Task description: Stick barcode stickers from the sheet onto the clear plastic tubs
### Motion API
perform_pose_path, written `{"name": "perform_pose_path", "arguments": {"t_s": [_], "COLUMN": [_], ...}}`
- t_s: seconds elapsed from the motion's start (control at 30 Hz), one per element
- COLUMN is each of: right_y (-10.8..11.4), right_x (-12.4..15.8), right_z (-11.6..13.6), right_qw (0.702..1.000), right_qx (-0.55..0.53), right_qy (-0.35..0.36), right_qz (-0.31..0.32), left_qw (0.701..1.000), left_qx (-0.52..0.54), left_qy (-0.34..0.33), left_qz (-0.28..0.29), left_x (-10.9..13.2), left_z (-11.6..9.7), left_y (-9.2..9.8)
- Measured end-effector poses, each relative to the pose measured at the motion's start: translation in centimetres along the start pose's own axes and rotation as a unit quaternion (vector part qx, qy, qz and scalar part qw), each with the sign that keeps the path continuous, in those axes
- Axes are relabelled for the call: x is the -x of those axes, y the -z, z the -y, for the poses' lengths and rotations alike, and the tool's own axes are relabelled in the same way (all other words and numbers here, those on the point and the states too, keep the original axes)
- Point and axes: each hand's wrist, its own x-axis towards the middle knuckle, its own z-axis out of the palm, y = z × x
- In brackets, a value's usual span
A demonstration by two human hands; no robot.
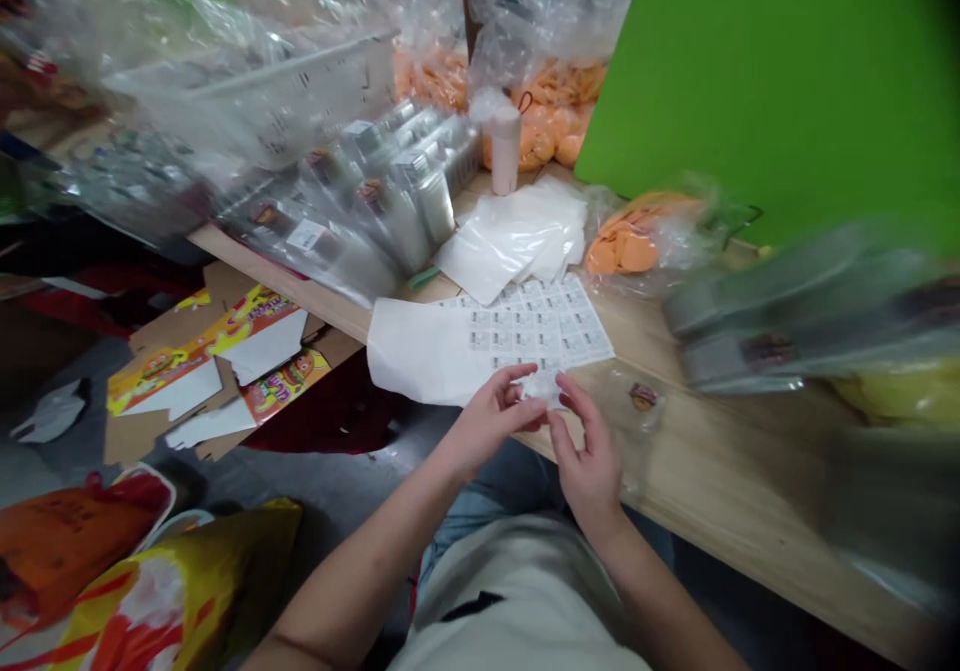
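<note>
1. Hands meet low over the near edge of a pale wooden table [720, 441], close to the body, presumably so that small work can be watched from above.
2. The left hand [491, 416] is curled, thumb and forefinger pinching a small, whitish, translucent piece [538, 387]; only fingertips are used, likely because it is so slight.
3. The right hand [592, 456] is half-open, thumb and forefinger at the piece's other side; whether it grips or merely steadies, I cannot tell.
4. Just beyond the fingers lie white paper sheets with a grid of printed labels [577, 316], flat and overlapping, which seems to keep the rows readable and within reach.
5. A flat, clear plastic pouch with a small dark emblem [637, 426] lies just beside the right hand, apart from the paper.
6. Farther back, white, glossy, flat bags [517, 236] lie in a loose pile, and clear plastic packs [360, 216] sit in rows to the left, perhaps so grouped to save table space.
</note>
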Motion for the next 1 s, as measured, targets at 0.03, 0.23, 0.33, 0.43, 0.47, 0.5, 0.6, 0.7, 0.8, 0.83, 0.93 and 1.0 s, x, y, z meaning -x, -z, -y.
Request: {"name": "perform_pose_path", "arguments": {"t_s": [0.03,0.23,0.33,0.43,0.47,0.5,0.6,0.7,0.8,0.83,0.93,1.0], "right_y": [1.0,7.0,10.0,12.2,12.5,12.5,11.6,10.3,9.8,9.8,10.0,10.0], "right_x": [0.7,3.5,3.7,3.3,3.1,2.9,2.3,2.0,1.9,1.9,1.7,1.6], "right_z": [0.2,0.4,-1.0,-2.9,-3.4,-3.8,-4.6,-5.0,-5.2,-5.2,-5.3,-5.4], "right_qw": [1.000,0.979,0.967,0.955,0.952,0.951,0.953,0.959,0.965,0.965,0.969,0.972], "right_qx": [0.002,-0.096,-0.083,-0.098,-0.102,-0.106,-0.118,-0.110,-0.093,-0.087,-0.065,-0.046], "right_qy": [0.010,-0.173,-0.238,-0.251,-0.260,-0.268,-0.277,-0.258,-0.246,-0.244,-0.237,-0.231], "right_qz": [0.024,0.040,-0.043,-0.126,-0.124,-0.107,-0.042,-0.027,-0.028,-0.026,-0.022,-0.021], "left_qw": [1.000,0.998,0.983,0.920,0.888,0.859,0.808,0.787,0.760,0.752,0.732,0.718], "left_qx": [0.002,-0.048,-0.159,-0.346,-0.399,-0.437,-0.488,-0.509,-0.540,-0.548,-0.564,-0.577], "left_qy": [-0.008,0.004,-0.045,-0.182,-0.227,-0.265,-0.324,-0.334,-0.338,-0.341,-0.352,-0.357], "left_qz": [-0.002,0.049,0.076,0.015,0.006,0.012,0.065,0.096,0.127,0.134,0.150,0.156], "left_x": [0.4,3.1,3.7,3.0,2.5,1.9,0.6,0.3,0.4,0.5,0.4,0.2], "left_z": [0.3,4.1,6.3,7.7,8.1,8.4,9.4,10.0,10.1,10.1,9.9,9.9], "left_y": [-0.8,-4.9,-5.5,-4.6,-4.2,-3.8,-3.0,-2.9,-2.7,-2.6,-2.4,-2.2]}}
